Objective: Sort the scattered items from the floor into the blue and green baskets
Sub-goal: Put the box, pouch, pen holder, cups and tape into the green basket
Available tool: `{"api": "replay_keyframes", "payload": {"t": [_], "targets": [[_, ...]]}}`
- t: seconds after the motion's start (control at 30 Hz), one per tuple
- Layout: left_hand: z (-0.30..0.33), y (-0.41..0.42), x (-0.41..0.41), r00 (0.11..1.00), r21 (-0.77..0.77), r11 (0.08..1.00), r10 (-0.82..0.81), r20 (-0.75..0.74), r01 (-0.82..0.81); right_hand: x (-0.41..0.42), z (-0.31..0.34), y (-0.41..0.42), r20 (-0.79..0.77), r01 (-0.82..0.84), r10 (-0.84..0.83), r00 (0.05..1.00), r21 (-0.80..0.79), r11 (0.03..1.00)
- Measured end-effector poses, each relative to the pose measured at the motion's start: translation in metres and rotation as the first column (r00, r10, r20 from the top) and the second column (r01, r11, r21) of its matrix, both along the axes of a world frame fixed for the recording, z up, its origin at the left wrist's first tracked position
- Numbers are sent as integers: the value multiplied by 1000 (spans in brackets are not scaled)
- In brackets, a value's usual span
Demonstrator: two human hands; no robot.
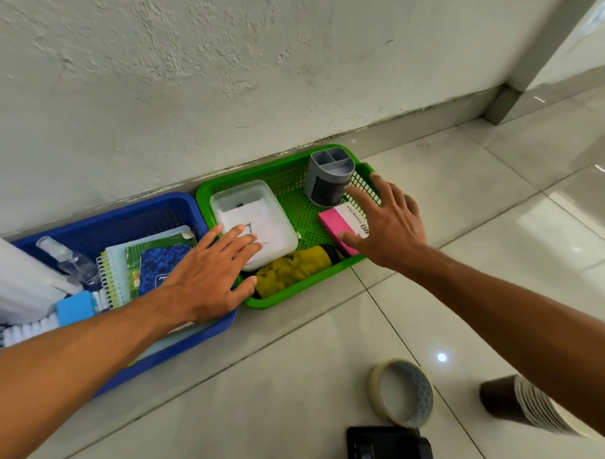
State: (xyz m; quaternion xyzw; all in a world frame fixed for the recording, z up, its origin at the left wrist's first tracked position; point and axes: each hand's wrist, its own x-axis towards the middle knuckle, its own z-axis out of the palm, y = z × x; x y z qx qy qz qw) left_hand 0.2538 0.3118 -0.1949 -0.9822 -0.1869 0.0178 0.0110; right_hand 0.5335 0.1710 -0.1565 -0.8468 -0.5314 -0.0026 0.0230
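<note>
A person reaches with both hands over two baskets set side by side against the wall. The left hand (pixel 210 277), fingers straight and spread, lies across the seam between the blue basket (pixel 151 210) at lower left and the green basket (pixel 282 167) at centre, fingertips on a clear lidded box (pixel 257 214); it holds nothing, and looks placed to steady or nudge the box. The right hand (pixel 387 225), fingers also splayed and gripping nothing, hovers at the green basket's right edge, thumb near or on a pink notepad (pixel 335 223), just beside a grey pen holder (pixel 330 177). A yellow cloth (pixel 293 270) fills the near corner. The blue basket carries stacked notebooks (pixel 149 265), a spray bottle (pixel 67 259) and a blue sponge (pixel 75 307). Print on the notepad and the top notebook is too small to read. At lower right of the frame, a tape roll (pixel 401 392), stacked paper cups (pixel 528 405) and a black object (pixel 389 450) lie unsorted on the floor, so the job appears unfinished.
</note>
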Motion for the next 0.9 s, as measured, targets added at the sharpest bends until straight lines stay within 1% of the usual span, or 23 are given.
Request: {"api": "replay_keyframes", "payload": {"t": [0.2, 0.33, 0.47, 0.57, 0.63, 0.77, 0.9], "targets": [[0, 4, 2, 999, 30, 999, -43, -12, 43, -26, 17, -69, 76, -55, 54, 996, 12, 998], [1, 5, 3, 999, 41, 998, -48, -22, 49, -32, 10, -113, 118, -127, 137, 984, -88, 988], [0, 5, 2, 999, 38, 998, -49, -15, 50, -31, 2, -146, 39, -140, 148, 988, -163, 977], [1, 5, 1, 999, 44, 998, -46, -19, 46, -36, -1, -165, -65, -175, 165, 984, -197, 965], [1, 5, 1, 999, 52, 998, -47, -27, 48, -47, -2, -175, -121, -262, 238, 964, -257, 930], [1, 5, 3, 998, 62, 997, -42, -39, 44, -76, -7, -190, -226, -462, 406, 885, -339, 819], [1, 6, 3, 998, 66, 997, -38, -45, 41, -94, -19, -198, -337, -618, 518, 786, -433, 656]]}}
